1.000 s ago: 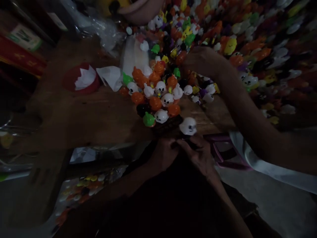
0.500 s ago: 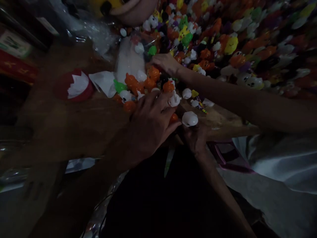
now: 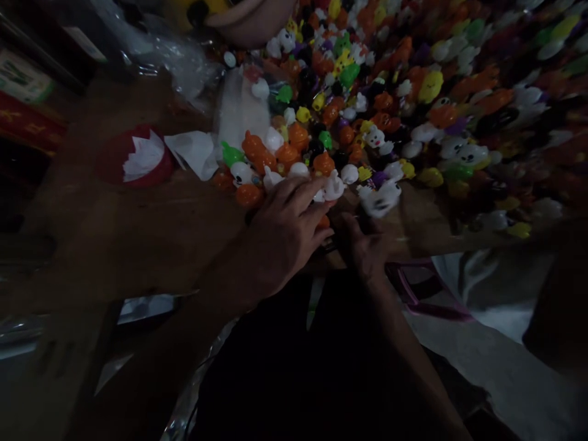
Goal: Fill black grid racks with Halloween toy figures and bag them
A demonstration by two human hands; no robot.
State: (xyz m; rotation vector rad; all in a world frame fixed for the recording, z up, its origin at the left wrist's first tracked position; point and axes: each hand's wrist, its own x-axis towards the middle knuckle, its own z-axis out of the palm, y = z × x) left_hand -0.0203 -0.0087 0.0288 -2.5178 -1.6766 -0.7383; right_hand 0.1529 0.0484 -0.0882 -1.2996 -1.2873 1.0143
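Note:
My left hand (image 3: 287,236) lies palm down over the near edge of a cluster of small plastic toy figures, its fingers stretched forward and touching them. Below its index finger shows a bit of an orange toy (image 3: 324,222). White toy figures (image 3: 334,185) and an orange pumpkin-like toy (image 3: 324,163) sit just beyond the fingertips. My right hand (image 3: 367,248) is low at the table's front edge, thumb and fingers apart. A blurred white toy figure with dark marks (image 3: 380,199) is just beyond its fingertips; whether they touch is unclear in the dim light.
A large heap of mixed toys (image 3: 432,86) covers the table's right and far side. On the left are a red bowl (image 3: 158,165) with white paper, a paper piece (image 3: 195,153) and clear plastic bags (image 3: 184,67). A purple-framed stool (image 3: 427,291) stands at the right.
The other person's arm has withdrawn from the toys toward the right. The white toy at my right hand has moved away to the right and beyond the fingers. My left hand has barely shifted.

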